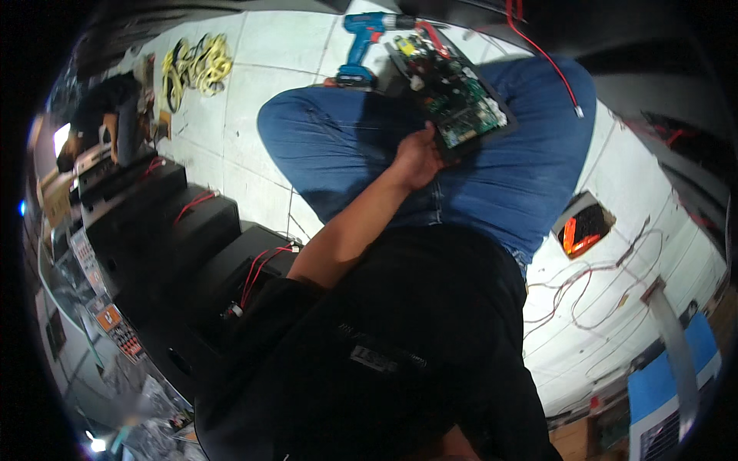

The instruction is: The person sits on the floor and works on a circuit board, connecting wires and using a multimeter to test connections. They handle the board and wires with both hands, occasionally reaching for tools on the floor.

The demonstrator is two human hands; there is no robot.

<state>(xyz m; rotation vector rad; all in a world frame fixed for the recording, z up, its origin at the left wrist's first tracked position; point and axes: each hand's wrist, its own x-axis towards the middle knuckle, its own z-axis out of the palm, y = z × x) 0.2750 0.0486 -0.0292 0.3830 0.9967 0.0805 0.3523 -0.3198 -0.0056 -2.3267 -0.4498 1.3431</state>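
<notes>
My left hand (420,159) is closed on the lower left corner of an amplifier-like circuit board panel (461,107), a dark plate carrying green boards and many small parts. The panel lies tilted across my lap, over the blue jeans (523,169). Beyond my left knee, close to the panel's far end, a blue cordless drill (360,50) rests on the floor. A red wire (550,61) with a white plug hangs down above my right knee. My right hand does not show.
Black cabinets (204,227) with red wires stand in a row at left; another person (115,119) bends beyond them. A yellow and black cable coil (196,65) lies far left. At right are a small box with orange-handled tools (582,234) and loose wires (569,288).
</notes>
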